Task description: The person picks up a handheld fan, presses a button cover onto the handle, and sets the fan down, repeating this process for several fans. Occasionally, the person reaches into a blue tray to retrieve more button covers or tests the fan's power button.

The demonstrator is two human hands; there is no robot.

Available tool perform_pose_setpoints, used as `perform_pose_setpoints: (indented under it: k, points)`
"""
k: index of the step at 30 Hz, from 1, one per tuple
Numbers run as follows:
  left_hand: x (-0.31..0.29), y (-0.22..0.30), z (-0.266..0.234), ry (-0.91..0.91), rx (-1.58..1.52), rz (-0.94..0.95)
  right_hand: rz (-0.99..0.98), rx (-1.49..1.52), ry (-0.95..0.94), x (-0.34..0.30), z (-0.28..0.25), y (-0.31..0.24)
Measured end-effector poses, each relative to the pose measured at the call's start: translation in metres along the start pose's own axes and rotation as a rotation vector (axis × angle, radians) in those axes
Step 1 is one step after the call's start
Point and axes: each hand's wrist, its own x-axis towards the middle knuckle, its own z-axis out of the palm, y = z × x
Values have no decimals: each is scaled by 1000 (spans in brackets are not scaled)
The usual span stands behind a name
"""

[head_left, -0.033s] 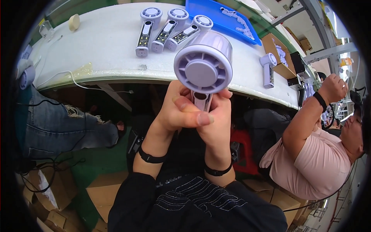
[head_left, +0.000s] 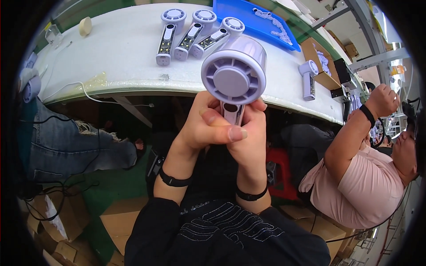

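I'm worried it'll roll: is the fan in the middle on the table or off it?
Off it: the left hand and right hand hold the fan by its handle, in front of the table.

Lilac fan, boxed parts apparently lilac.

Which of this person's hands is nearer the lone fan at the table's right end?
Right. The right hand is left of and below the lone fan; the left hand is farther left. Both grip the raised fan.
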Motion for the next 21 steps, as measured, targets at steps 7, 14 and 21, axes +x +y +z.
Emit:
perform_pose_setpoints:
  k: [7, 14, 21]
  points:
    - [1, 6, -14, -47, -67, -84, 49, -252, -4, -7, -12, -3]
    - [4, -7, -40, -81, -225, -113, 61, -291, -190, -11, -8, -9]
    - [-4, 33, -19, 204, 77, 50, 140, -15, -368, -1, -36, -6]
